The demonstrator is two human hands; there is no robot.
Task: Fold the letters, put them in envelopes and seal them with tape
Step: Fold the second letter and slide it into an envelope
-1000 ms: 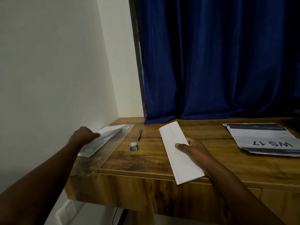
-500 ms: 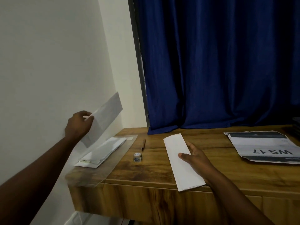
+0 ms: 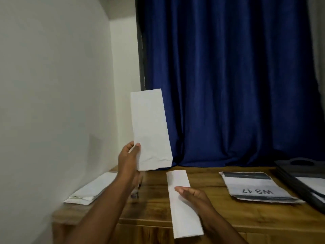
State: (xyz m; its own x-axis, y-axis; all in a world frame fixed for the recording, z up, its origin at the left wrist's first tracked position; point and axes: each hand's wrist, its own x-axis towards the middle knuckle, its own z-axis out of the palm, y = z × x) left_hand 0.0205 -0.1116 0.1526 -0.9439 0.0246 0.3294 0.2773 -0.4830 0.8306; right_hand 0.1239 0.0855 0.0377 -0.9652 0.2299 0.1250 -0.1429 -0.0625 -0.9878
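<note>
My left hand (image 3: 129, 160) pinches a white envelope (image 3: 150, 129) by its lower left corner and holds it upright in the air above the wooden desk (image 3: 237, 213). A folded white letter (image 3: 182, 213) lies lengthwise on the desk, its near end over the front edge. My right hand (image 3: 195, 194) rests on that letter with straight fingers. A stack of more white envelopes (image 3: 93, 189) lies at the desk's left end by the wall. A small roll of tape (image 3: 135, 195) sits blurred on the desk, partly behind my left forearm.
A grey mailer bag printed "WS 17" (image 3: 255, 187) lies at the right. A black tray (image 3: 302, 180) with white sheets stands at the far right edge. A blue curtain (image 3: 228, 85) hangs behind the desk. The white wall (image 3: 52, 103) runs along the left.
My left hand has carried the envelope up and to the right, from beside the wall to above the desk, turning it upright. The right hand stays on the folded letter.
</note>
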